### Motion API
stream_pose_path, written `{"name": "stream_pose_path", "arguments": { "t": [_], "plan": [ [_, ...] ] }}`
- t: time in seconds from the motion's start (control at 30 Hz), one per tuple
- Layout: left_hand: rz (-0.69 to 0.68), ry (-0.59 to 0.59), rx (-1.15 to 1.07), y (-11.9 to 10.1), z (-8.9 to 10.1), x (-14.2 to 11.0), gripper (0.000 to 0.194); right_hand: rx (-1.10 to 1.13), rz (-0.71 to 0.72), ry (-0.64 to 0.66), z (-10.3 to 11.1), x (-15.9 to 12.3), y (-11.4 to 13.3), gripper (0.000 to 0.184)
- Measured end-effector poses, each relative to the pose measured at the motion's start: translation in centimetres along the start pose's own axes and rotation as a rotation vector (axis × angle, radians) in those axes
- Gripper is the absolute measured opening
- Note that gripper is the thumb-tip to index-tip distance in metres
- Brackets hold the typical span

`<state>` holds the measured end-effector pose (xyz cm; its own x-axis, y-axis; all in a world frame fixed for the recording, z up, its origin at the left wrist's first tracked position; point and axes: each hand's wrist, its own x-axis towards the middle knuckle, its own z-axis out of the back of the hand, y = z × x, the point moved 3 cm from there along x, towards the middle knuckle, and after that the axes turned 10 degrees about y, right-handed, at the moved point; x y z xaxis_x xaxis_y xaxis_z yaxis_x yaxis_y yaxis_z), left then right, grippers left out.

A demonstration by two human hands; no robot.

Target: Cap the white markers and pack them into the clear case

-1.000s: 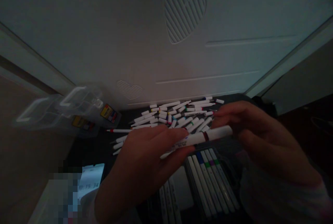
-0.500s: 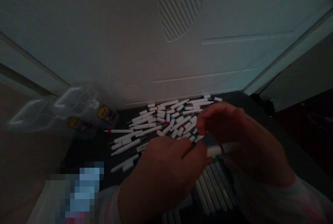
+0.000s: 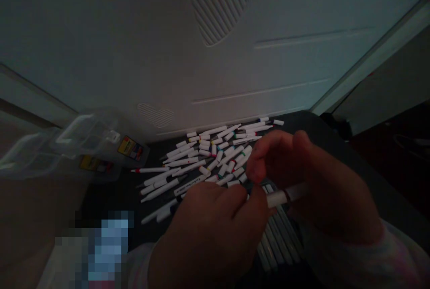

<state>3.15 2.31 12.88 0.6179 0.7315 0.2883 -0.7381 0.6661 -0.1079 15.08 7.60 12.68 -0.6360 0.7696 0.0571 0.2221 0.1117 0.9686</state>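
A white marker (image 3: 278, 198) with a dark red band is held level between my two hands. My left hand (image 3: 210, 226) is closed round its left end, and its fingers hide that part. The marker's right end runs into the palm of my right hand (image 3: 322, 186), whose fingers curl loosely above it. Whether that end is gripped or just pressed by the palm is hard to see. Beneath my hands lies a row of white markers (image 3: 280, 235) side by side. Beyond them spreads a pile of loose white markers and caps (image 3: 215, 150) with coloured bands.
Two clear plastic cases (image 3: 87, 141) with yellow labels stand at the left. A pale panel (image 3: 134, 47) with heart reliefs rises behind the dark surface (image 3: 322, 145). A pixelated patch (image 3: 109, 244) covers something at the lower left. The scene is dim.
The view has shifted slightly, moving the background a little left. Both hands keep nearly the same pose round the marker, with the right fingertips slightly further left.
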Motion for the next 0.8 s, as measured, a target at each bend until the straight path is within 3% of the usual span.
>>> {"name": "stream_pose_path", "arguments": {
  "t": [0.23,0.5,0.67,0.8],
  "plan": [
    [0.004,-0.014,-0.046,0.1,0.1,0.2,0.009,-0.116,0.019,-0.011,0.2,-0.4,0.4,0.038],
    [0.066,0.032,-0.055,1.3,-0.2,0.2,0.015,-0.036,0.092,-0.079,0.7,0.2,0.6,0.031],
    [0.168,-0.034,-0.044,2.4,1.0,-0.2,0.015,-0.221,0.17,-0.185,1.6,0.0,0.7,0.017],
    [0.22,-0.066,-0.071,2.9,1.8,-0.2,0.017,-0.354,0.124,-0.151,2.0,-0.1,0.9,0.015]
  ]
}}
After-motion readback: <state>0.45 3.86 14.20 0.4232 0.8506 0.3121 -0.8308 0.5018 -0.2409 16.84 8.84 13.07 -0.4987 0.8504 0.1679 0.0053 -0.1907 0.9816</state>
